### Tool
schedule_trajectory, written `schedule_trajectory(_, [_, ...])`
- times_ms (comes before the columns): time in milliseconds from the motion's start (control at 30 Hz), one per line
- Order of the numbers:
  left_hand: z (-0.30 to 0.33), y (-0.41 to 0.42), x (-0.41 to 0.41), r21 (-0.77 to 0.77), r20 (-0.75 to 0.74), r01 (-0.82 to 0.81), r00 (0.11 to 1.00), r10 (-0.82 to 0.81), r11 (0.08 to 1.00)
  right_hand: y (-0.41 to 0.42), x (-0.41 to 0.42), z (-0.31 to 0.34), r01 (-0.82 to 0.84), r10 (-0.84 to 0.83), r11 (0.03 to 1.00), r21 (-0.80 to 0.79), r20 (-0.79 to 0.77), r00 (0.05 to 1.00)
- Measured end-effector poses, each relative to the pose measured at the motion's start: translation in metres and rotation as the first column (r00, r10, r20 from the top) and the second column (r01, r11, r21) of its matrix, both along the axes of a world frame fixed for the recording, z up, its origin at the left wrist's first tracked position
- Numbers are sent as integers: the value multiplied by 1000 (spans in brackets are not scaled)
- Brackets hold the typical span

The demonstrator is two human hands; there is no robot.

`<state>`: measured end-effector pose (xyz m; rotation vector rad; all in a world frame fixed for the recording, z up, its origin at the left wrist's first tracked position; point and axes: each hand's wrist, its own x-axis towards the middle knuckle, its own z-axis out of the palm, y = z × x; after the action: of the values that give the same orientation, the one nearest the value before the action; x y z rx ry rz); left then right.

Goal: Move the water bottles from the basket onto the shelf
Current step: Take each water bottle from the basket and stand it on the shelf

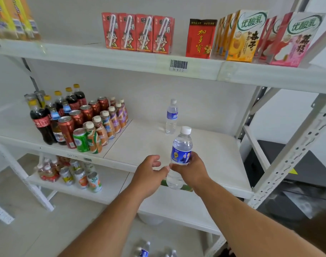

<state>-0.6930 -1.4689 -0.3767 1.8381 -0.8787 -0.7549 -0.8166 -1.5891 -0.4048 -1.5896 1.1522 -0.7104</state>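
Note:
My right hand (191,168) grips a clear water bottle (180,149) with a blue label and white cap, held upright in front of the middle shelf (204,154). My left hand (149,169) hovers just left of it with fingers loosely curled, its thumb tip close to the bottle's lower half; whether it touches I cannot tell. Another water bottle (171,116) stands upright near the back of the same shelf. More water bottles (144,251) show at the bottom edge, below my arms; the basket itself is hidden.
Cola bottles, cans and small drink bottles (80,119) crowd the left half of the middle shelf. Drink cartons (242,36) line the top shelf. Cans (80,177) sit on the lower shelf. A perforated metal upright (292,154) rises at right.

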Motion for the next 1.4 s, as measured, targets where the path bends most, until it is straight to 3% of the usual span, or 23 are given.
schedule_trajectory(533, [-34,-190,64,68,46,-223,974,220,973,-210,122,-48,-102,98,995,-20,-150,984])
schedule_trajectory(767, [-58,-209,73,84,43,-263,965,260,961,-225,133,-71,-145,124,985,-89,-208,970])
schedule_trajectory(933, [-63,-213,71,107,38,-254,967,251,961,-226,131,-88,-152,121,987,-53,-384,915])
schedule_trajectory(1167, [-63,-225,76,106,60,-241,970,235,965,-233,149,-102,-92,112,992,86,-268,957])
schedule_trajectory(1400, [-57,-245,83,71,29,-243,970,241,967,-258,171,-97,-82,116,988,131,-280,953])
